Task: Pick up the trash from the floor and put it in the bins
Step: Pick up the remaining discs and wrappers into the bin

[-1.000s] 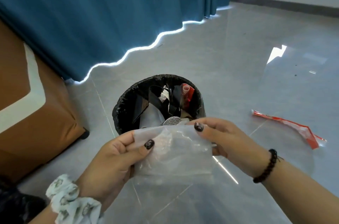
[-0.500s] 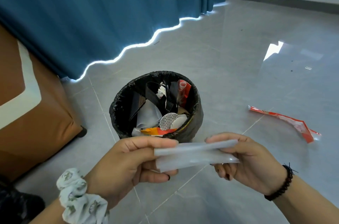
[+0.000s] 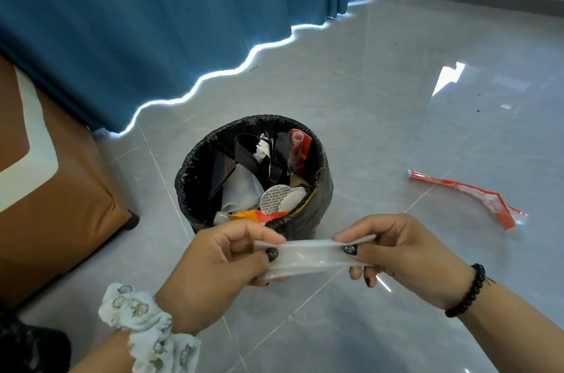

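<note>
A clear plastic bag point(image 3: 311, 259), folded into a narrow flat strip, is held between both hands just in front of the bin. My left hand point(image 3: 219, 262) pinches its left end with thumb and fingers. My right hand point(image 3: 399, 256) pinches its right end the same way. The round bin point(image 3: 186, 171) with a black liner stands on the floor behind the strip, holding wrappers, white discs and dark scraps. A red and white wrapper point(image 3: 470, 194) lies flat on the floor to the right of the bin.
A brown and white upholstered seat point(image 3: 52, 189) stands at the left, close to the bin. A blue curtain point(image 3: 183, 21) hangs behind, with light under its hem. Glossy grey tiles point(image 3: 396, 98) stretch to the far wall.
The bag was spread open in front of the bin a second ago; both hands have folded it down into a narrow strip and lowered it, so the bin's contents now show.
</note>
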A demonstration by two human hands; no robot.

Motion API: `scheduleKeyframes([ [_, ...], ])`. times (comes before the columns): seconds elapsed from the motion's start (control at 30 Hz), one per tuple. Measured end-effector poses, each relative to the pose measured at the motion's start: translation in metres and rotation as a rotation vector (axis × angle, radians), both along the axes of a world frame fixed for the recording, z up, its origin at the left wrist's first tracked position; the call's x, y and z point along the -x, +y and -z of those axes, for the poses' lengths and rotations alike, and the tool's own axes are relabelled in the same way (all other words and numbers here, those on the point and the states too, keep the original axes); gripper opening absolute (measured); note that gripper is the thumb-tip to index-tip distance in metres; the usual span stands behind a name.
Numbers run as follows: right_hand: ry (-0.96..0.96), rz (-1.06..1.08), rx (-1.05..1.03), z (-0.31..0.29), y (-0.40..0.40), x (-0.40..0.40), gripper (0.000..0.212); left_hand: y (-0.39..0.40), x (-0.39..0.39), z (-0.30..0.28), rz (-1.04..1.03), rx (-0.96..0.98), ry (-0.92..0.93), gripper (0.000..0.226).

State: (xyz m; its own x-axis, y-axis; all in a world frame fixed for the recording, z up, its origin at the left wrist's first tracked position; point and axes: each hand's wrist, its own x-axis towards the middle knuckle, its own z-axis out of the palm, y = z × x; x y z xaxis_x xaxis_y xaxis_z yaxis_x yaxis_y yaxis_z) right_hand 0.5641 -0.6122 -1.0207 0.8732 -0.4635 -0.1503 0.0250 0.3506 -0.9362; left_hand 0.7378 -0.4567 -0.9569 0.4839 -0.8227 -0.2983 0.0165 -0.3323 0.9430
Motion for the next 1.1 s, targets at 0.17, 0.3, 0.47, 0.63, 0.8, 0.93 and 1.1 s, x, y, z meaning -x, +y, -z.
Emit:
scheduleKeyframes([
  [0.17,-0.033,0.079,-0.003,0.01,-0.008,0.003,0.041,-0.013,0.01,0.008,-0.031,-0.004,-0.027,0.027],
  [0.3,-0.097,0.107,-0.046,0.02,-0.02,0.013,0.024,-0.032,0.023,0.014,0.021,-0.098,0.259,0.016],
  [0.47,-0.03,0.105,0.003,0.034,-0.037,0.033,0.024,-0.061,0.049,0.049,0.045,-0.199,0.185,0.015],
  [0.63,0.129,0.194,0.032,0.058,-0.057,0.055,0.028,-0.078,0.062,0.068,-0.082,-0.148,0.129,0.016],
  [0.8,0.682,0.569,0.231,0.124,-0.12,0.084,0.021,-0.08,0.07,0.075,-0.146,-0.125,0.196,0.013],
  [0.93,1.171,0.512,0.583,0.154,-0.157,0.115,0.046,-0.073,0.07,0.08,-0.168,-0.159,0.202,0.013],
  [1.1,1.333,0.461,0.639,0.156,-0.182,0.129,0.056,-0.07,0.069,0.084,-0.226,-0.193,0.265,0.013],
])
